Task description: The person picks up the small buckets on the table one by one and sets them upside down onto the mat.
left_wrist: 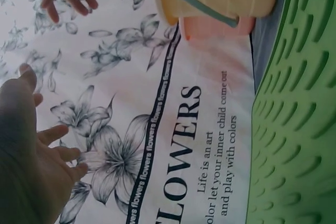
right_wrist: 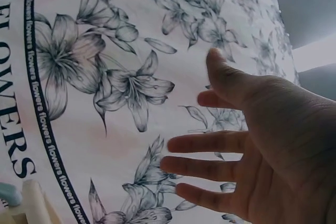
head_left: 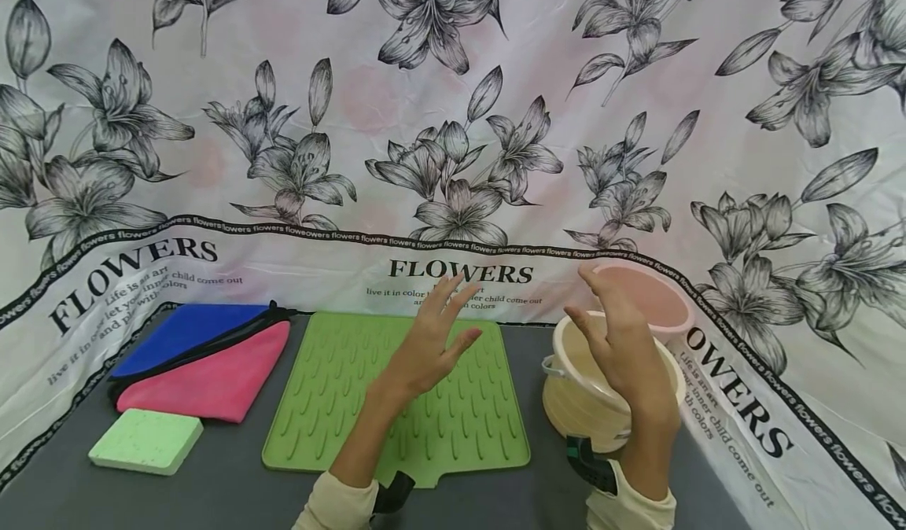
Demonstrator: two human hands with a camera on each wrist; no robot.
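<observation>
My left hand [head_left: 427,347] is raised over the green ridged mat [head_left: 318,404], fingers spread and holding nothing. To its right, my right hand [head_left: 623,349] hovers in front of the cream bucket [head_left: 583,416], also with nothing in it. The palms roughly face each other with a wide gap between them. In the left wrist view the left hand [left_wrist: 39,166] shows extended fingers, apart from everything. The right wrist view has the right hand [right_wrist: 252,150] with straight fingers and the thumb raised. Part of the bucket's rim is hidden behind the right hand.
A pink bucket [head_left: 647,298] stands behind the cream one at the back right. On the left lie a blue and pink zip pouch [head_left: 212,365] and a light green sponge block [head_left: 147,441]. A flower-printed cloth [head_left: 453,160] hangs behind the dark grey table [head_left: 226,491].
</observation>
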